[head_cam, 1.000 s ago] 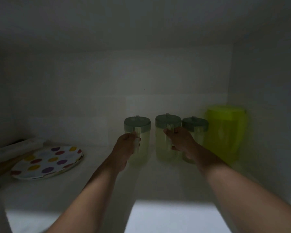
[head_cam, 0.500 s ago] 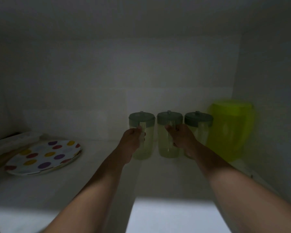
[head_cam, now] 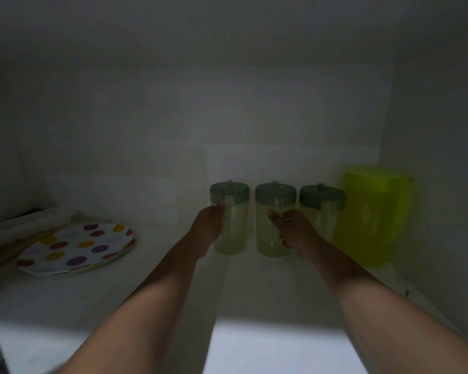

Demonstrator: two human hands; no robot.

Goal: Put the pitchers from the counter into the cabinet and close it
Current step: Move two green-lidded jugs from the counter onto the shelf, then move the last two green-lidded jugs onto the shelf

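Observation:
Three clear pitchers with grey-green lids stand in a row on the white cabinet shelf point(head_cam: 146, 298), near the back wall. My left hand point(head_cam: 210, 228) grips the handle side of the left pitcher point(head_cam: 234, 225). My right hand point(head_cam: 295, 230) wraps the handle of the middle pitcher point(head_cam: 272, 220), and both pitchers rest on the shelf. The right pitcher point(head_cam: 320, 206) stands just behind my right hand, partly hidden by it. A larger lime-green pitcher point(head_cam: 373, 214) sits in the back right corner.
A polka-dot plate point(head_cam: 76, 248) lies on the shelf at the left, with pale flat items behind it. The cabinet's right wall point(head_cam: 438, 184) is close beside the lime-green pitcher. The interior is dim.
Both hands have pushed the two pitchers a little deeper and set them in line with the third. The view has shifted slightly.

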